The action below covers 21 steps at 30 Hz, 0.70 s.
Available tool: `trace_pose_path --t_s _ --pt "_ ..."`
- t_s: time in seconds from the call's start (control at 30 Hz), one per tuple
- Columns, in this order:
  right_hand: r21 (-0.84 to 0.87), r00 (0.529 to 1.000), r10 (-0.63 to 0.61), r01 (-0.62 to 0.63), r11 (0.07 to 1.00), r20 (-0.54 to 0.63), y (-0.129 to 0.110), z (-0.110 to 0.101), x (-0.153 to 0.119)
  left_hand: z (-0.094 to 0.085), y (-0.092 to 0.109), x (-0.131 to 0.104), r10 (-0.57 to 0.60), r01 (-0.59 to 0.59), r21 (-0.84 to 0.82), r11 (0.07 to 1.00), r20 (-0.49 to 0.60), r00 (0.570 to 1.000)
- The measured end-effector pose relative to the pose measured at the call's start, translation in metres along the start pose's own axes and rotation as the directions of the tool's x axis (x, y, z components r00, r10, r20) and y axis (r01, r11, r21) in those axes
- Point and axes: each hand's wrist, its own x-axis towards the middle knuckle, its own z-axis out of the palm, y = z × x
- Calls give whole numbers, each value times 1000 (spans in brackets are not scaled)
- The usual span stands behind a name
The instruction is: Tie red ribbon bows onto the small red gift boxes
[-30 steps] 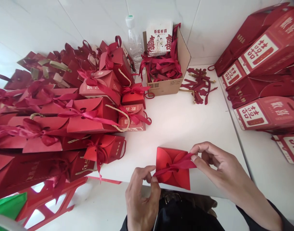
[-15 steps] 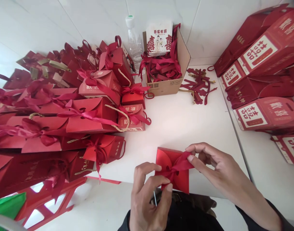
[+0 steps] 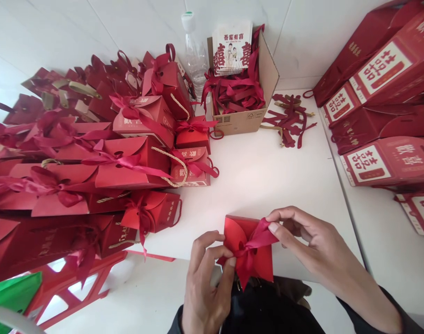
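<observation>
A small red gift box [image 3: 263, 264] stands at the table's front edge, close to my body. Across its top lies a dark pink ribbon [image 3: 250, 248], knotted in the middle with a tail hanging over the near side. My left hand [image 3: 210, 278] pinches the ribbon at the box's left side between thumb and fingers. On the other side, my right hand [image 3: 307, 241] has a ribbon loop between thumb and forefinger, above the box's right corner. Part of the box's left side is hidden by my left hand.
Many finished-looking red boxes with bows [image 3: 131, 162] crowd the left. Behind are a cardboard box [image 3: 237, 124] of ribbons and cards, a plastic bottle [image 3: 195, 58], and a small pile of ribbon handles [image 3: 290, 120]. More red boxes [image 3: 389, 160] line the right.
My left hand has drawn the ribbon outward to the left, and the knot looks tighter. A ribbon tail now hangs toward me. My right hand has barely moved.
</observation>
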Motion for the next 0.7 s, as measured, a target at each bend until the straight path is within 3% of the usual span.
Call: trace_pose_path --t_s 0.57,0.63,0.7 --pt "-47 999 -22 20 999 -43 14 0 7 -3 4 -2 -48 49 -18 999 22 999" --pt "-64 994 -68 63 996 -85 13 -2 4 -4 6 -3 -92 93 -58 994 33 995" --pt "-126 965 -208 190 974 -158 10 -5 -3 -5 8 -3 -154 156 -110 982 30 988"
